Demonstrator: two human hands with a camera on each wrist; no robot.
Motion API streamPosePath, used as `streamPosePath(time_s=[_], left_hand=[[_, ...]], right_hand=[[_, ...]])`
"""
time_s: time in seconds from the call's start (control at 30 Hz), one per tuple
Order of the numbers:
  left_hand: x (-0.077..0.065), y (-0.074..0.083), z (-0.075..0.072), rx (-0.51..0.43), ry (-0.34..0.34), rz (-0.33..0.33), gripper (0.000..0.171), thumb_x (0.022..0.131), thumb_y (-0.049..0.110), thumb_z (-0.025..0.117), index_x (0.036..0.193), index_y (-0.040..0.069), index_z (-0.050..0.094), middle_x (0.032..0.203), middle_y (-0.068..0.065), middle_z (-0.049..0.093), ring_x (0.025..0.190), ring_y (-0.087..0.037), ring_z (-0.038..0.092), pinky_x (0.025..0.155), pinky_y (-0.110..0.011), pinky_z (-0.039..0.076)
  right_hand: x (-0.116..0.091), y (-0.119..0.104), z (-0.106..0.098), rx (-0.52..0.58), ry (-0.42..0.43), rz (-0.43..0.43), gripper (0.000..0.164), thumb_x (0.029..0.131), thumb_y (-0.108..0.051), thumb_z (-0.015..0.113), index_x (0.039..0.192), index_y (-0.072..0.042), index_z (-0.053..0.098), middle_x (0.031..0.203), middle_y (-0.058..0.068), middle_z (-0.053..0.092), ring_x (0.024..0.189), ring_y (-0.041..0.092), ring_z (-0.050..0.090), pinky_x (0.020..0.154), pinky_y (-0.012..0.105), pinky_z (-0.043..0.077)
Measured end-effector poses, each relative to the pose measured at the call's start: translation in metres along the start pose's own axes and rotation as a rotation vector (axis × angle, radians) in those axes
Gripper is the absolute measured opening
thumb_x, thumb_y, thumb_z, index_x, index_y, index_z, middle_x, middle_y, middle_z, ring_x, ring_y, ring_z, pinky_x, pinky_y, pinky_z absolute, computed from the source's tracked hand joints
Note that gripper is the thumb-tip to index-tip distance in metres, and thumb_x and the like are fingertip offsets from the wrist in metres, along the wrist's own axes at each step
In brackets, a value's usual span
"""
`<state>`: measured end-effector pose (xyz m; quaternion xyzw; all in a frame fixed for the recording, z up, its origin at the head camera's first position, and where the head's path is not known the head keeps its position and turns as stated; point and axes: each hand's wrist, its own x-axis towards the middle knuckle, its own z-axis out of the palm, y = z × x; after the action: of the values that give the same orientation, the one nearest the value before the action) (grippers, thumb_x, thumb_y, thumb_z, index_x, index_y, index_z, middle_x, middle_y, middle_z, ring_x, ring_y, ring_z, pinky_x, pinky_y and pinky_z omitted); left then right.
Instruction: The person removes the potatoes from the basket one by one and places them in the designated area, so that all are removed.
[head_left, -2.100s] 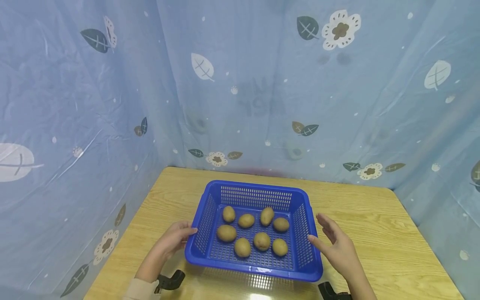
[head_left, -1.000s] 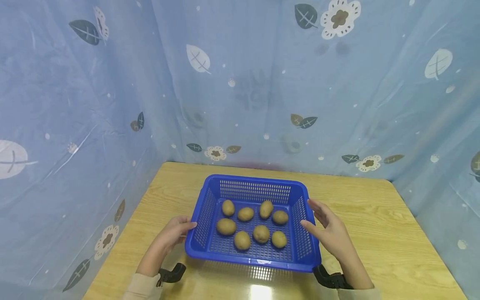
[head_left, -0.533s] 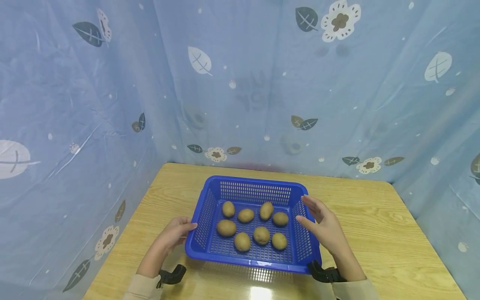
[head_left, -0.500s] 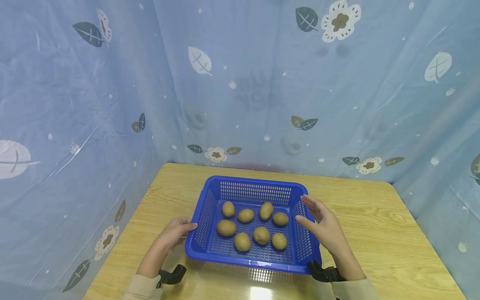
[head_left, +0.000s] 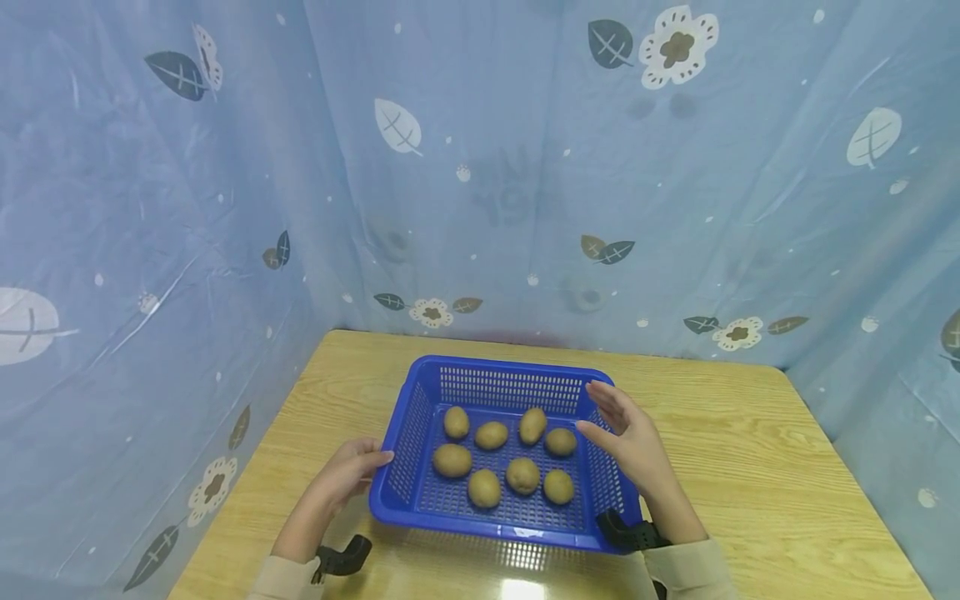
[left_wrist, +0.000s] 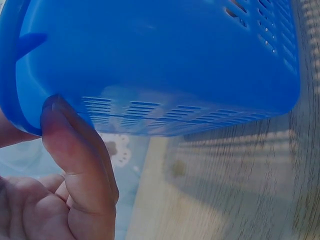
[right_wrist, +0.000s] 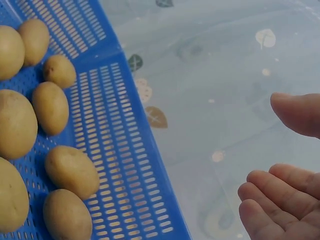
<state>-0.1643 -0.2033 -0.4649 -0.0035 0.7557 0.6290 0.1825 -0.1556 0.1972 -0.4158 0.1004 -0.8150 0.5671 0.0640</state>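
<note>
A blue plastic basket [head_left: 480,527] with slotted walls holds several potatoes [head_left: 452,460], spread over its floor. My left hand [head_left: 345,473] grips the left rim, thumb on top; in the left wrist view its fingers [left_wrist: 80,165] press the outer side under the rim. Over the basket's right side hovers my right hand [head_left: 633,442], holding nothing, thumb and fingers spread apart. From the right wrist view, this hand [right_wrist: 285,200] is apart from the potatoes and the slotted wall [right_wrist: 125,150].
The basket stands on a wooden table [head_left: 750,467]. Blue curtains [head_left: 480,167] with leaf and flower prints enclose the table's back and sides. A black camera mount is strapped to the left wrist [head_left: 345,557] and another to the right wrist [head_left: 630,532].
My right hand has moved left and a little away from me, from beside the right rim to over the basket's right side. The left hand keeps its hold; the potatoes stay put.
</note>
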Motion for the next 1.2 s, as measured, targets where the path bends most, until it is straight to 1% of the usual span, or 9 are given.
streamPosePath(time_s=[0.1, 0.2, 0.23, 0.27, 0.47, 0.7, 0.83, 0.93, 1.2], left_hand=[[-0.001, 0.0, 0.001, -0.007, -0.006, 0.002, 0.036, 0.094, 0.016, 0.052, 0.112, -0.015, 0.05, 0.093, -0.015, 0.069, 0.081, -0.023, 0.068, 0.066, -0.03, 0.054], [-0.001, 0.0, 0.001, -0.006, -0.012, 0.009, 0.037, 0.094, 0.017, 0.051, 0.113, -0.016, 0.049, 0.094, -0.016, 0.069, 0.081, -0.023, 0.068, 0.066, -0.03, 0.054], [-0.002, 0.0, 0.001, -0.005, -0.013, 0.011, 0.038, 0.094, 0.017, 0.051, 0.113, -0.016, 0.049, 0.094, -0.016, 0.069, 0.081, -0.023, 0.068, 0.065, -0.03, 0.053], [-0.001, 0.0, 0.0, -0.004, -0.012, 0.011, 0.038, 0.095, 0.017, 0.051, 0.113, -0.016, 0.049, 0.094, -0.015, 0.069, 0.081, -0.023, 0.068, 0.065, -0.03, 0.053], [-0.002, -0.002, 0.0, -0.002, -0.019, 0.006, 0.037, 0.095, 0.017, 0.051, 0.112, -0.015, 0.051, 0.094, -0.015, 0.069, 0.081, -0.022, 0.068, 0.067, -0.031, 0.054], [-0.003, -0.006, 0.001, 0.003, -0.016, 0.007, 0.038, 0.094, 0.018, 0.052, 0.112, -0.016, 0.052, 0.095, -0.018, 0.069, 0.082, -0.023, 0.068, 0.069, -0.032, 0.054], [-0.003, -0.005, 0.002, 0.008, -0.001, 0.001, 0.038, 0.094, 0.018, 0.052, 0.112, -0.015, 0.052, 0.096, -0.018, 0.069, 0.083, -0.024, 0.068, 0.069, -0.032, 0.054], [-0.003, -0.004, 0.001, 0.002, -0.01, 0.002, 0.038, 0.095, 0.018, 0.051, 0.112, -0.015, 0.052, 0.095, -0.017, 0.069, 0.083, -0.024, 0.068, 0.069, -0.031, 0.054], [0.0, -0.001, -0.001, -0.006, -0.019, 0.001, 0.036, 0.096, 0.017, 0.049, 0.112, -0.016, 0.051, 0.092, -0.015, 0.07, 0.079, -0.022, 0.068, 0.065, -0.03, 0.054]], right_hand=[[0.001, 0.0, 0.002, -0.004, 0.004, 0.011, 0.064, 0.087, -0.015, 0.068, 0.14, 0.002, 0.038, 0.142, 0.021, 0.044, 0.133, 0.035, 0.04, 0.105, 0.019, 0.034], [0.004, 0.001, 0.004, -0.002, 0.014, 0.025, 0.064, 0.087, -0.016, 0.069, 0.14, 0.001, 0.038, 0.143, 0.019, 0.044, 0.133, 0.034, 0.04, 0.108, 0.034, 0.032], [0.005, 0.001, 0.005, 0.002, 0.019, 0.024, 0.064, 0.087, -0.016, 0.069, 0.14, 0.001, 0.037, 0.143, 0.019, 0.044, 0.133, 0.034, 0.04, 0.108, 0.037, 0.03], [0.006, 0.002, 0.006, 0.006, 0.024, 0.025, 0.064, 0.087, -0.016, 0.069, 0.14, 0.001, 0.038, 0.143, 0.019, 0.044, 0.133, 0.034, 0.04, 0.108, 0.039, 0.03], [0.012, 0.004, 0.014, 0.082, 0.037, 0.048, 0.063, 0.086, -0.011, 0.068, 0.139, 0.003, 0.037, 0.142, 0.022, 0.043, 0.134, 0.033, 0.039, 0.109, 0.038, 0.029], [0.016, 0.005, 0.021, 0.137, 0.045, 0.102, 0.062, 0.086, -0.009, 0.068, 0.139, 0.003, 0.038, 0.143, 0.02, 0.043, 0.135, 0.032, 0.039, 0.11, 0.036, 0.029], [0.02, 0.007, 0.022, 0.133, 0.052, 0.12, 0.063, 0.086, -0.011, 0.069, 0.139, 0.003, 0.038, 0.143, 0.022, 0.043, 0.135, 0.033, 0.038, 0.111, 0.037, 0.029], [0.023, 0.01, 0.022, 0.125, 0.055, 0.129, 0.064, 0.085, -0.012, 0.069, 0.139, 0.003, 0.038, 0.143, 0.022, 0.043, 0.135, 0.034, 0.038, 0.111, 0.038, 0.029], [0.029, 0.013, 0.023, 0.154, 0.033, 0.161, 0.06, 0.088, -0.006, 0.065, 0.139, 0.004, 0.037, 0.143, 0.024, 0.041, 0.135, 0.035, 0.037, 0.112, 0.04, 0.028]])
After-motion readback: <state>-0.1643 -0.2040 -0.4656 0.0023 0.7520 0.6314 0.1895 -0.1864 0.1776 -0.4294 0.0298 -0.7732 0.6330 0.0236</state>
